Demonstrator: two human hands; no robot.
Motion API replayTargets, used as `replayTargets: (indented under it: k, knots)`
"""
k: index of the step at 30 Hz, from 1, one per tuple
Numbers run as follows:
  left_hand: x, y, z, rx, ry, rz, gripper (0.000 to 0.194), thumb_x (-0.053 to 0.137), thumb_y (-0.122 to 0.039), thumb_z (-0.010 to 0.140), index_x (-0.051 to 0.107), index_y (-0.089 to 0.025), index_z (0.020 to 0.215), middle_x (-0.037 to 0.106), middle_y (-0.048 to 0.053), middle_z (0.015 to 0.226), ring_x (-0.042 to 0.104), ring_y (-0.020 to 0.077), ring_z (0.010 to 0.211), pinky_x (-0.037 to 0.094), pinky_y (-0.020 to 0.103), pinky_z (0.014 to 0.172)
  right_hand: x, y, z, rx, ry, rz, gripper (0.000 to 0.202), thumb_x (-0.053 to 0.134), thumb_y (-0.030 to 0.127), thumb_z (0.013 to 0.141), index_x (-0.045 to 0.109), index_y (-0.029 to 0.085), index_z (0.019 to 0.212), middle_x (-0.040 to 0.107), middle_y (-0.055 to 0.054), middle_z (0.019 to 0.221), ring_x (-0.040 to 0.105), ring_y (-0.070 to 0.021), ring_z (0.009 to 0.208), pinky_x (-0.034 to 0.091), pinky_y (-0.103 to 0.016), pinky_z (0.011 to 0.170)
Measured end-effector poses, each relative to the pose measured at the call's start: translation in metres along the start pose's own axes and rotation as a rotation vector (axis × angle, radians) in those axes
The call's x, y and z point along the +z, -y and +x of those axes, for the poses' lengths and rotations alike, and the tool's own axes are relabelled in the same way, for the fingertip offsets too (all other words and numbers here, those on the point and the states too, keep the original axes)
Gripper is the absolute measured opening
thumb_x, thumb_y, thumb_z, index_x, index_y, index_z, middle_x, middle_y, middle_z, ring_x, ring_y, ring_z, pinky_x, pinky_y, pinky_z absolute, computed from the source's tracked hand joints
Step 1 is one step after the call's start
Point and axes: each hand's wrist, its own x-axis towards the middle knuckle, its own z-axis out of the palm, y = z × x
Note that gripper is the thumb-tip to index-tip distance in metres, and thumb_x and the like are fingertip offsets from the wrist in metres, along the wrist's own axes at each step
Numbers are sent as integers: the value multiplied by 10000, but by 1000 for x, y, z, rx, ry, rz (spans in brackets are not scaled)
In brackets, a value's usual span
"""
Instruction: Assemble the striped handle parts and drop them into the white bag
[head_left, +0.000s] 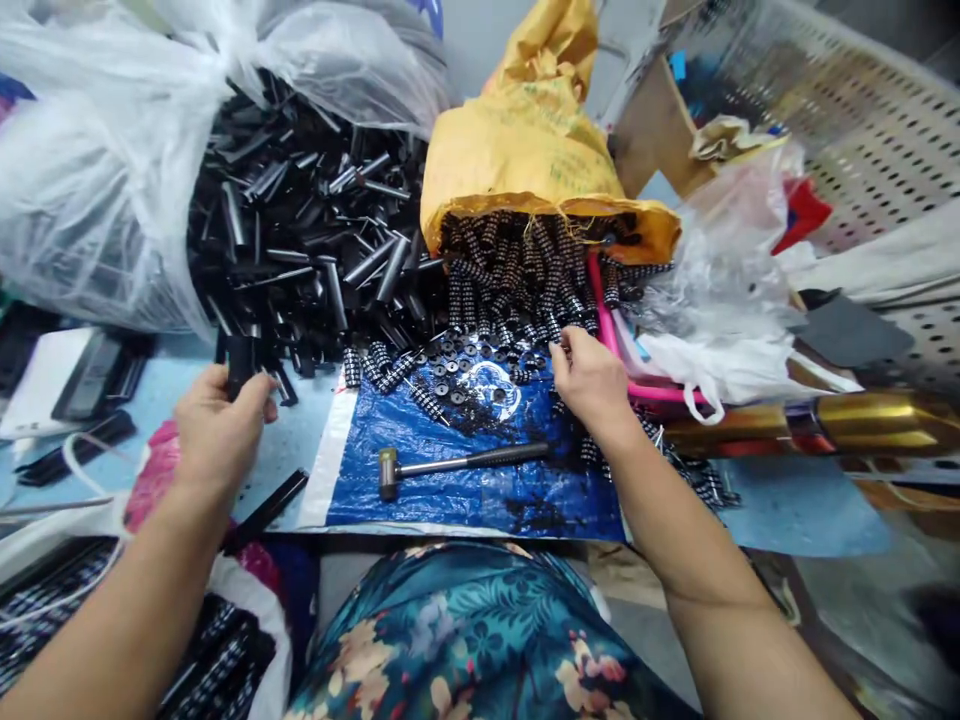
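Note:
My left hand [223,425] is closed round a short black tube [241,362], in front of a big heap of black tubes [300,230]. Over on the right, my right hand [592,380] has its fingers pinched at the edge of a pile of black-and-silver ridged cylinders [517,270]; whether something small is between them is hidden. Those cylinders spill from the mouth of a yellow sack [525,150]. Small black washers [450,365] are scattered on a blue plastic sheet [360,445] between my hands. Nearer me lies a hammer [457,463] with a black grip.
A clear plastic bag [97,180] surrounds the tube heap. At far left is a white box-shaped device [45,385]. On the right are a pink-rimmed tray [611,320], plastic bags [727,270] and a gold cylinder [885,422]. A bag of ridged pieces [225,660] stands at lower left.

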Motion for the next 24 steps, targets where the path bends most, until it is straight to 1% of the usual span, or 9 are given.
replayTargets:
  k: [2, 5, 8, 12, 14, 17, 19, 22, 24]
  knots:
    - [20, -9, -13, -9, -66, -133, 187, 658, -232, 778, 536, -191, 914, 552, -37, 607, 407, 84, 450, 263, 227, 438, 8, -5, 28, 54, 19, -86, 197, 498, 290, 1036, 585, 147, 1139, 662, -108, 963, 636, -298, 846, 467, -354, 750]
    - [47, -20, -34, -129, 72, -341, 243, 601, -344, 860, 572, -156, 1012, 579, -13, 607, 379, 74, 427, 266, 199, 422, 20, 1, 66, 185, 64, -213, 280, 586, 339, 1049, 526, 116, 1208, 661, -130, 939, 642, -320, 827, 456, -361, 731]
    - [56, -26, -53, -341, 160, -476, 394, 448, -470, 969, 616, -116, 1013, 507, -9, 546, 357, 77, 433, 293, 190, 434, 31, 7, 88, 232, 171, -304, 404, 692, 348, 1008, 491, 84, 1237, 656, -164, 939, 652, -342, 843, 456, -362, 715]
    - [49, -28, -65, -472, 178, -623, 339, 429, -413, 974, 611, -127, 962, 436, -26, 524, 345, 83, 449, 306, 192, 446, 41, 5, 95, 252, 178, -335, 413, 682, 313, 991, 477, 61, 1247, 652, -167, 880, 661, -352, 811, 469, -378, 697]
    - [46, -27, -66, -463, 177, -656, 304, 472, -408, 942, 595, -131, 913, 448, -22, 545, 377, 85, 476, 339, 196, 471, 43, 2, 95, 257, 147, -331, 412, 679, 295, 968, 485, 46, 1233, 646, -175, 861, 660, -360, 791, 474, -390, 683]
    - [45, -26, -76, -403, 229, -645, 284, 670, -393, 811, 523, -164, 893, 493, -38, 600, 435, 79, 526, 370, 191, 522, 39, 3, 92, 256, 127, -312, 452, 710, 274, 914, 501, 27, 1230, 644, -200, 864, 661, -374, 774, 468, -397, 654]
    - [42, -24, -89, -329, 375, -538, 370, 749, -376, 739, 478, -188, 907, 522, -49, 628, 463, 82, 538, 372, 197, 541, 34, 3, 90, 288, 115, -295, 521, 741, 305, 890, 507, 13, 1252, 644, -241, 877, 662, -396, 779, 451, -411, 631]
    - [21, -16, -109, -217, 727, -221, 291, 667, -403, 819, 484, -188, 890, 555, -23, 680, 481, 100, 559, 379, 229, 555, 31, -11, 85, 308, 119, -202, 608, 712, 361, 925, 471, -5, 1347, 622, -345, 981, 650, -431, 887, 427, -475, 655]
    - [-1, -8, -119, -121, 798, 58, 214, 535, -391, 910, 503, -184, 867, 565, 5, 738, 498, 122, 623, 403, 261, 607, 35, -27, 81, 305, -20, -99, 693, 747, 565, 877, 546, 65, 1313, 637, -318, 969, 646, -446, 887, 406, -523, 638]
